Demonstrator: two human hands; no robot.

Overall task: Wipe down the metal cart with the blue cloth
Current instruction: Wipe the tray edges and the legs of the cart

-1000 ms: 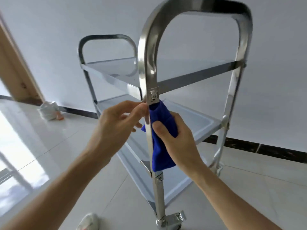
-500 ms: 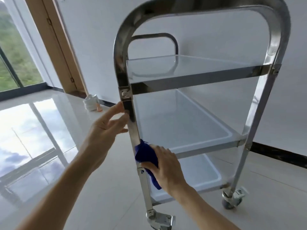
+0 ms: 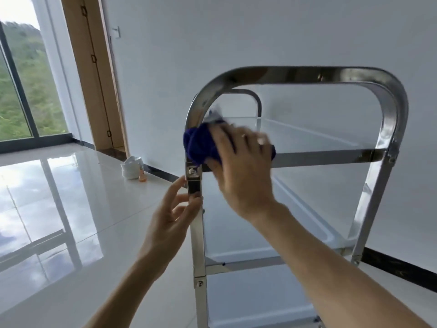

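Note:
A shiny metal cart (image 3: 387,129) with an arched handle frame and several shelves stands in front of me. My right hand (image 3: 241,166) holds the bunched blue cloth (image 3: 198,145) against the near left post, where the top shelf's front rail meets it. The hand is blurred and covers the cloth's right part. Just below, my left hand (image 3: 175,216) grips the same post (image 3: 197,233) with thumb and fingers under the bolted joint.
The cart stands on a glossy white tiled floor (image 3: 71,209) beside a white wall. A small white container (image 3: 131,168) with an orange item sits on the floor by the wooden door frame (image 3: 94,74). Large windows are at far left.
My right hand has carried the blue cloth up the left post, from near the middle shelf to the top shelf joint. My left hand stays on the post. The camera has tilted upward.

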